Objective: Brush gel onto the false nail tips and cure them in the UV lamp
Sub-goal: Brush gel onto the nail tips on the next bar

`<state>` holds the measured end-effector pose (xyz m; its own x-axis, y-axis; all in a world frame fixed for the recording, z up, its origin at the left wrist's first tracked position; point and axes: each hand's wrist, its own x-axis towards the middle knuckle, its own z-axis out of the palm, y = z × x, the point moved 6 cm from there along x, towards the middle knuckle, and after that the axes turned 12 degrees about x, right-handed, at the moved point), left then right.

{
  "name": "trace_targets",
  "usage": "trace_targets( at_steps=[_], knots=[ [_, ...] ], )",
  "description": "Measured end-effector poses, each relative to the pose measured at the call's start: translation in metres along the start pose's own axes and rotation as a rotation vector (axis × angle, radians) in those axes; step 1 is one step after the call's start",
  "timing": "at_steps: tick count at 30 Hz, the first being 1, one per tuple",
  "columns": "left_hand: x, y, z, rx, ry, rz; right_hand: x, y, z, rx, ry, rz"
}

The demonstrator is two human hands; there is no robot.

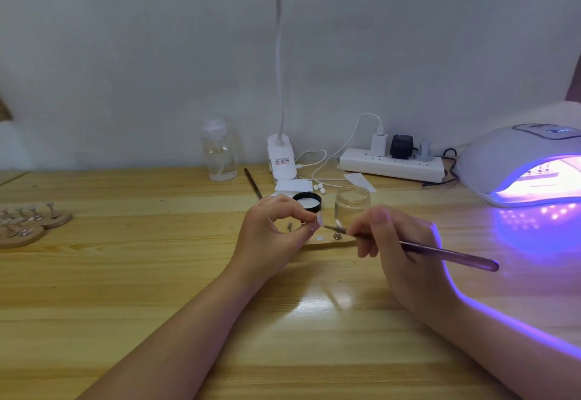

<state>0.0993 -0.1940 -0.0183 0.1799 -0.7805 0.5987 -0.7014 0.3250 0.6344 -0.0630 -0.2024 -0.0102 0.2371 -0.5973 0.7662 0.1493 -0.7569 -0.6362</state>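
my left hand point(276, 230) pinches a false nail tip point(318, 222) between thumb and forefinger above the tabletop point(157, 289), while my right hand point(399, 242) grips the purple brush point(440, 250), bristles just beside the tip. the uv lamp point(528, 167) (glowing violet) sits at far right, well apart; the clear jar point(352, 203) stands just behind my fingers.

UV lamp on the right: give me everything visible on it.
The UV lamp is a white, glossy, domed plastic shell at the table's right edge, partly cut off by the frame. It is switched on: violet light fills its arched front opening and spills onto the wood and the right hand. A grey control panel sits on top. It rests on the table; neither hand touches it.
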Motion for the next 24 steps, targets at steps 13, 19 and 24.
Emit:
trace_targets(
  at_steps=[13,19,24],
  knots=[
    [0.001,0.000,0.000,-0.019,-0.008,-0.006,0.000,0.002,0.006,-0.076,-0.088,0.038],
    [0.001,0.002,0.000,-0.004,-0.009,0.011,0.001,0.005,0.004,-0.087,-0.046,0.054],
    [0.000,0.002,0.000,-0.002,-0.005,-0.004,0.000,0.003,0.002,-0.046,-0.020,0.020]
  ],
)
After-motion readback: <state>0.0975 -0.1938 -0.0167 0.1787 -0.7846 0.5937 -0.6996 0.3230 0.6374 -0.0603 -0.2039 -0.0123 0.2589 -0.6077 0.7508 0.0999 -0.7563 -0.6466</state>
